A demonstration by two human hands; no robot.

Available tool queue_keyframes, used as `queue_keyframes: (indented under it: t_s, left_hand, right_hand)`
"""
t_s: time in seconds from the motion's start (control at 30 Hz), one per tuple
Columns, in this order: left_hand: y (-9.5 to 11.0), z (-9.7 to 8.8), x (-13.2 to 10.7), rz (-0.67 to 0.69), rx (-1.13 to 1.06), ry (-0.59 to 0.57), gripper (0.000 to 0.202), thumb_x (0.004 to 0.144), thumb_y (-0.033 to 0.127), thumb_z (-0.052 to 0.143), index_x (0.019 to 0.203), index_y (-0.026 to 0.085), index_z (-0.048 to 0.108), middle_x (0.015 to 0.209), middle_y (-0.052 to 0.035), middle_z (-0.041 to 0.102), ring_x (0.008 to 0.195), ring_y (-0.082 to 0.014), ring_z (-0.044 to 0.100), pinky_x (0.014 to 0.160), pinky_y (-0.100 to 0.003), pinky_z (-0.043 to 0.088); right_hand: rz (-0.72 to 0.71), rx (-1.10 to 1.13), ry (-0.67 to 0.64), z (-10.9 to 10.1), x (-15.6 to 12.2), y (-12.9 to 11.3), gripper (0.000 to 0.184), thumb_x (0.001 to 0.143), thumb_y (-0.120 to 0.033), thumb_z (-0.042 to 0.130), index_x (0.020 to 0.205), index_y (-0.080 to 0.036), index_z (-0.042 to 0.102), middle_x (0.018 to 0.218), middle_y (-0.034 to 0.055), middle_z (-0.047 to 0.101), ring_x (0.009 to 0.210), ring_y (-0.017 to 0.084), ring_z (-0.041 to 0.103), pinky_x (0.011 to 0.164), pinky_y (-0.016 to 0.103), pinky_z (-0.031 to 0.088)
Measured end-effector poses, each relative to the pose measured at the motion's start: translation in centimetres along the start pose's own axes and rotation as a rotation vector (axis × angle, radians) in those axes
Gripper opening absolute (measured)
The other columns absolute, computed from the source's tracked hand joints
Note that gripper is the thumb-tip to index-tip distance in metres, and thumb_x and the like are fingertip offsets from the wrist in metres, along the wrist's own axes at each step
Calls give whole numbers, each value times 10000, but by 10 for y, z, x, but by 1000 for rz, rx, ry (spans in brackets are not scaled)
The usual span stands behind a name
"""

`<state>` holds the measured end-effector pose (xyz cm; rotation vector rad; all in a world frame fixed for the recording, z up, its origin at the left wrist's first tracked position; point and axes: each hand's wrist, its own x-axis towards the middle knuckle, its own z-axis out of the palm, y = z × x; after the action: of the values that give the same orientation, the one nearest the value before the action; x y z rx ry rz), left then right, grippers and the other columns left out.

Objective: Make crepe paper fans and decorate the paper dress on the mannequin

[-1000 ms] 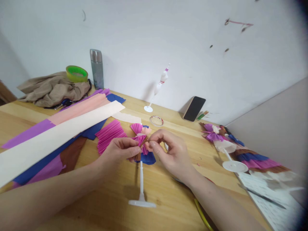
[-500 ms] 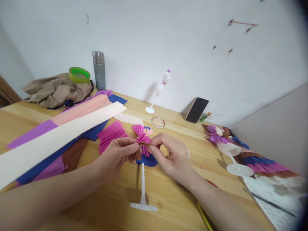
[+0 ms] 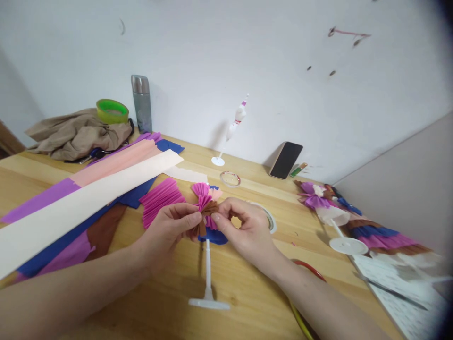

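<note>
Shows banded pale-yellow wood grain on the worktop (image 3: 159,307). At mid-worktop: brown on the gathered paper (image 3: 209,208), vivid magenta on the bow (image 3: 200,190) and the pleated sheet (image 3: 161,202), deep blue on the skirt (image 3: 215,237), white on the stand (image 3: 208,269). Toward the left edge: plain cream on the long strip (image 3: 106,189), peach on the shorter strip (image 3: 116,163). Toward the far left corner: beige on the crumpled cloth (image 3: 74,134), lime green on the tape roll (image 3: 112,118). Along the far edge: grey-green, silver-topped, on the flask (image 3: 142,113); black on the phone screen (image 3: 286,160). Toward the right edge: tiers of brown, blue and magenta on the dress (image 3: 382,233); blurred dark flecks over white on the flat sheet (image 3: 396,309).
</note>
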<state>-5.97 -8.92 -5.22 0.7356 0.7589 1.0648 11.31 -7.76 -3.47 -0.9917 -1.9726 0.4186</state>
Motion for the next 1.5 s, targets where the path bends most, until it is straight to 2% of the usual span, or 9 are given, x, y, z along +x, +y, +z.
queue_keyframes:
  t_s: [0.2, 0.27, 0.47, 0.57, 0.73, 0.83, 1.03, 1.23, 1.5]
  left_hand:
    - [-2, -1, 1, 8, -102, 21, 262, 551, 317, 911, 662, 142, 752, 583, -22, 690, 511, -75, 549, 511, -180, 400]
    - [-2, -2, 2, 7, -98, 15, 254, 554, 315, 911, 672, 148, 760, 587, -21, 691, 511, -74, 546, 512, -182, 402]
    - [-3, -3, 2, 18, 49, -40, 262, 582, 376, 887, 669, 161, 766, 552, -7, 677, 503, -76, 540, 517, -184, 401]
    - [-3, -3, 2, 22, 119, -48, 275, 578, 390, 882, 664, 158, 763, 548, -6, 677, 498, -76, 530, 526, -190, 405]
    - [-2, -2, 3, 36, 110, 29, 285, 576, 393, 873, 654, 153, 741, 553, 1, 661, 506, -77, 514, 523, -196, 396]
    - [-3, -4, 3, 39, 115, 10, 255, 612, 376, 848, 655, 152, 734, 555, 1, 657, 514, -81, 515, 529, -203, 396]
    - [-3, -2, 2, 6, 218, -27, 172, 605, 289, 808, 620, 149, 710, 508, 4, 643, 477, -82, 512, 523, -212, 391]
    - [-1, 8, -3, 7, 425, -44, 104, 617, 219, 670, 539, 157, 642, 473, 23, 588, 460, -88, 497, 496, -219, 372]
    - [0, 13, -10, 122, 808, -69, 138, 640, 156, 561, 511, 160, 611, 499, 7, 572, 491, -105, 480, 487, -228, 341]
  right_hand:
    - [-524, -274, 35, 5, -6, 8, 157, 850, -96, 594, 718, -178, 571, 642, 34, 625, 577, 136, 569, 542, 262, 421]
    - [-573, -303, 37, 4, -7, 10, 132, 839, -102, 593, 734, -179, 568, 645, 43, 621, 586, 150, 569, 546, 276, 420]
    - [-146, -42, -18, -6, -1, 3, 169, 855, -317, 545, 747, -188, 542, 630, 4, 542, 558, 133, 498, 538, 272, 414]
    - [-4, 33, -66, -6, 2, 0, 178, 842, -315, 543, 719, -187, 552, 619, -10, 531, 563, 123, 496, 551, 260, 408]
    - [172, 90, -138, 3, -1, -1, 335, 811, -286, 545, 537, -208, 367, 502, -52, 384, 484, 86, 372, 479, 231, 310]
    - [232, 135, -162, 1, -1, -1, 330, 807, -321, 543, 547, -211, 372, 508, -49, 384, 486, 89, 364, 474, 238, 302]
    - [269, 357, -172, -12, 5, -4, 291, 831, -443, 543, 728, -173, 582, 601, -5, 526, 546, 121, 470, 523, 263, 387]
    - [466, 419, -216, -4, 3, -8, 245, 764, -308, 570, 558, -188, 513, 472, -29, 497, 437, 95, 464, 440, 229, 360]
    - [438, 489, -287, -4, 3, -10, 172, 719, -226, 538, 556, -195, 492, 447, -49, 476, 394, 91, 464, 398, 212, 360]
